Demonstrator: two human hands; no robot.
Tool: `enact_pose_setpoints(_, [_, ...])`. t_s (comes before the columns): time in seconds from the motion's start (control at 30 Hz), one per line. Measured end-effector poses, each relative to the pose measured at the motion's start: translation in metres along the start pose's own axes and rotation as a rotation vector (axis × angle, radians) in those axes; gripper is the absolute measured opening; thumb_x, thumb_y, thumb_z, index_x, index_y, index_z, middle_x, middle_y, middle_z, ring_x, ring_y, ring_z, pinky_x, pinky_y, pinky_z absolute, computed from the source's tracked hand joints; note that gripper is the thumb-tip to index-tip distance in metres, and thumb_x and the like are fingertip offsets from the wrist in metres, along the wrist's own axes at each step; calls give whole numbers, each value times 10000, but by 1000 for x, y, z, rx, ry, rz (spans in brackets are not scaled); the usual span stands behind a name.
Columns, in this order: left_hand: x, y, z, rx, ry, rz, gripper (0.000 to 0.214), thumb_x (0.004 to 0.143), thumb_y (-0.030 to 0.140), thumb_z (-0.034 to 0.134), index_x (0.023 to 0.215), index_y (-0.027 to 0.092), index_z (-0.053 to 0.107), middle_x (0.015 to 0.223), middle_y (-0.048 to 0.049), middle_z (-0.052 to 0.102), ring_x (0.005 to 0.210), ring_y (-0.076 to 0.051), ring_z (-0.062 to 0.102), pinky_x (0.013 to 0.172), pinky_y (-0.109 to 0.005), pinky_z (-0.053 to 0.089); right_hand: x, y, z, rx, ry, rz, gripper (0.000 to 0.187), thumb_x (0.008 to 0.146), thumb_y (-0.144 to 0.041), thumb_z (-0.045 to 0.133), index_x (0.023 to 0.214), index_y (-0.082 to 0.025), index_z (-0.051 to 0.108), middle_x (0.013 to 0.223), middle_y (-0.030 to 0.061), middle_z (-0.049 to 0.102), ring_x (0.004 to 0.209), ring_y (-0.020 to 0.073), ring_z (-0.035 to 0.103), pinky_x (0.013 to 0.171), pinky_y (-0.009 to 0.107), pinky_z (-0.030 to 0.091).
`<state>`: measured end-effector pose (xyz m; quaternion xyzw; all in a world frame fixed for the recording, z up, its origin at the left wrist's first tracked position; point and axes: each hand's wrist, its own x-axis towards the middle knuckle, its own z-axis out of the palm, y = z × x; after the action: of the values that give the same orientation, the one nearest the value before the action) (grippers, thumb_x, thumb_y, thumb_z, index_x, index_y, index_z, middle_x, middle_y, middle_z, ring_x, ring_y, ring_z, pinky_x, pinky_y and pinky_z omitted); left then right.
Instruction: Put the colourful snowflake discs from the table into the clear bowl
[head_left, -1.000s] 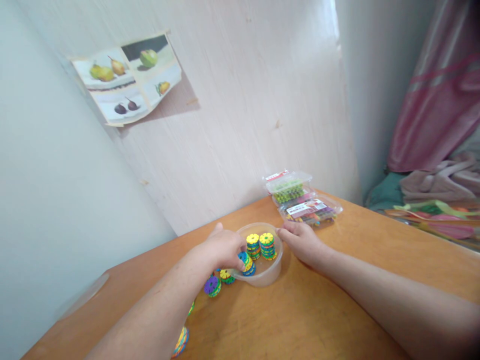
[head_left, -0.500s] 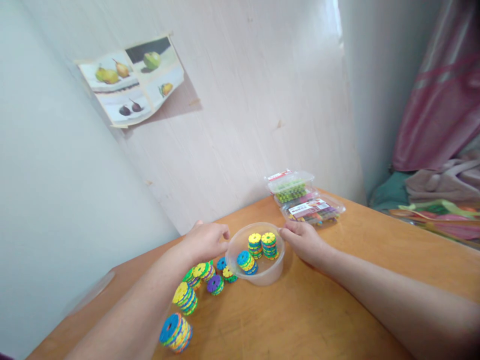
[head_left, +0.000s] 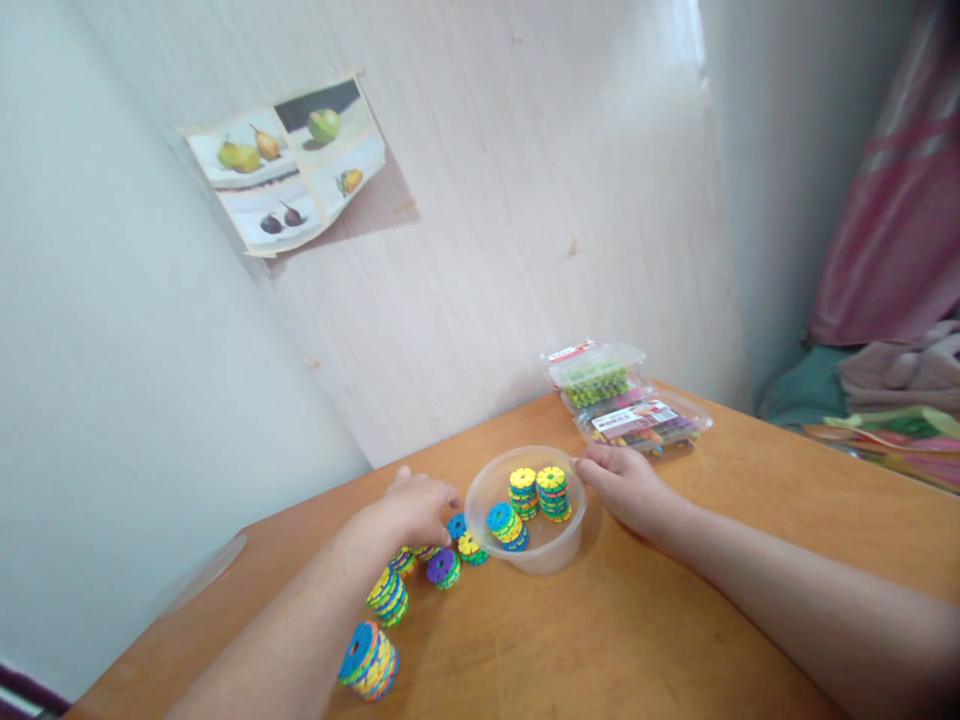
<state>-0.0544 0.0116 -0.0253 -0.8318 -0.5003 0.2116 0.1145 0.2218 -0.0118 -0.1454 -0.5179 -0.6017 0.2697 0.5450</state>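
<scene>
A round translucent plastic tub (head_left: 551,555) stands on the table, with three stacks of colored notched plastic discs (head_left: 508,527) inside. My right hand (head_left: 626,485) pinches the tub's right rim between thumb and fingers. To the left of the tub, my left hand (head_left: 420,508) is held over the table with its fingers apart and curved down, holding nothing visible. Below it lie more disc stacks, among them a purple-ended stack (head_left: 443,568) and a yellow-ended one (head_left: 472,547). Closer to me are a yellow-and-green stack (head_left: 388,598) and a blue-ended stack (head_left: 369,660). My left hand and forearm partly cover some stacks.
Two clear plastic boxes sit at the back: one with green pieces (head_left: 596,385), one with mixed colored pieces (head_left: 649,428). A clear lid (head_left: 202,575) lies at the table's left edge. A fruit picture (head_left: 292,165) hangs on the wall; a pink curtain (head_left: 870,240) is at right.
My left hand has moved from beside the tub's left rim down and back over the loose stacks, its fingers spreading. My right hand keeps the rim. The whole view has shifted slightly.
</scene>
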Motion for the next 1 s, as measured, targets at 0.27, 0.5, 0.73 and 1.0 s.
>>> enact_pose_setpoints(0.27, [9,7,6,60,1,47,223,655,359,670,866,300,710,834,-40,747,891,-290,673,846,-445,414,0,3,1,10,-4,5,290,824,-371,485,592,-198,462,564,-34,432,584,130,417,521,260,283])
enact_pose_setpoints(0.5, [8,7,6,82,28,59,144,686,340,633,780,261,709,823,-74,742,859,-298,664,826,-459,409,0,3,1,18,-8,-2,308,839,-385,478,595,-198,453,569,-36,422,586,127,411,524,255,280])
enact_pose_setpoints(0.73, [8,6,7,46,28,66,159,660,379,675,777,274,693,787,-47,731,854,-279,657,873,-455,384,0,5,3,9,-16,7,294,844,-377,477,612,-198,464,569,-38,412,588,128,407,525,254,280])
enact_pose_setpoints(1.0, [8,4,9,-31,39,38,176,614,310,718,780,266,681,780,-23,721,872,-265,638,878,-428,368,0,1,1,6,-17,12,302,834,-382,484,597,-199,444,567,-38,415,583,125,406,531,256,288])
